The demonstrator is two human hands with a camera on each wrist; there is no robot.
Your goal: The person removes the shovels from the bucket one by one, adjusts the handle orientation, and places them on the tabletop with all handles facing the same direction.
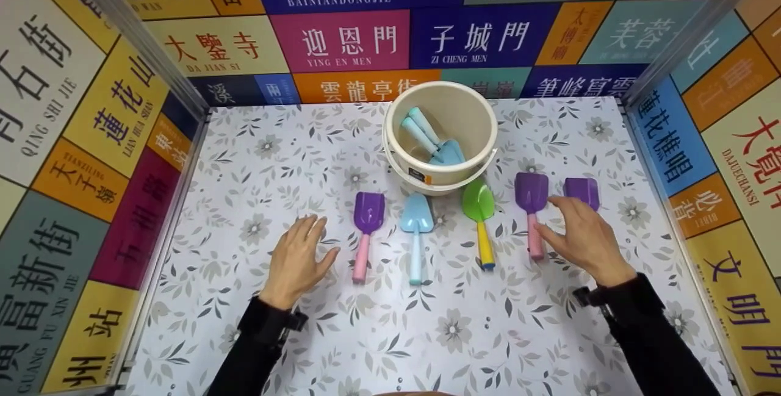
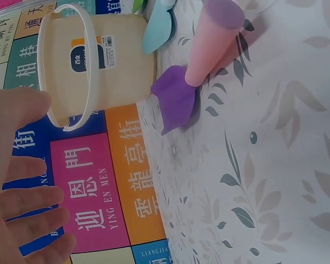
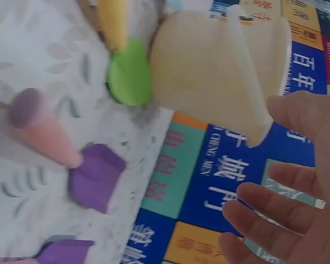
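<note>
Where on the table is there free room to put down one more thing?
Bare tabletop lies between the sleeves, and left of the bucket, beyond the left hand. Crowded: the row of five shovels, two of them by the right hand.

A shovel (image 1: 531,202) is purple and pink, the bucket (image 1: 450,175) cream, the tabletop (image 1: 390,347) white with grey floral patterning.

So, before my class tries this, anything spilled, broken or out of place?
Nothing stands out: the bucket is upright with blue shovels inside, five more shovels lie in a loose row, and no spill or crack shows. In the head view, the right hand hides the handle of the rightmost shovel.
</note>
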